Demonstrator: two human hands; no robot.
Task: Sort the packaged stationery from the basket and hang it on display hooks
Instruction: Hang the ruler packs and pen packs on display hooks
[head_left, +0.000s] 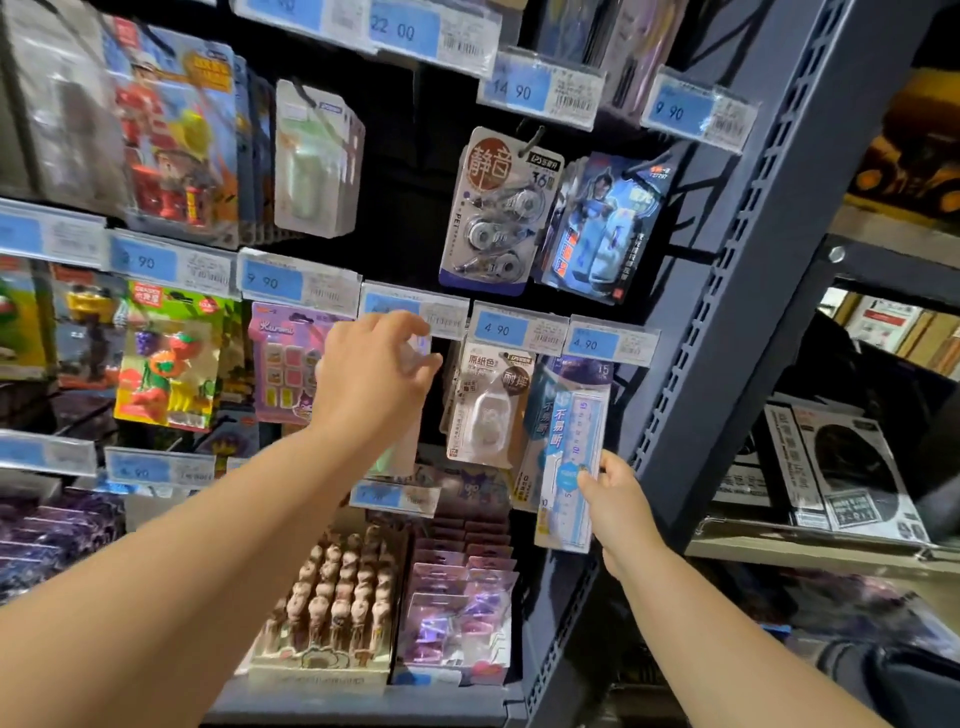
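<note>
At the display rack, right hand pinches the ruler pack low, right of the left hand, whose fingers curl round a clear pack just under the price tag: square its hole to the hook (hidden behind fingers), push straight.

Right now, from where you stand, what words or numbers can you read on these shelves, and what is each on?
"22 00": top price tag
"14 90": second price tag
"9 90": upper-right price tag
"静音", "36": correction tape pack
"4 90": lower price tag
"原纸色": white tape pack
"不易断": ruler pack held by right hand
Barcodes and the clear pack the left hand grips: too blurred.
</note>
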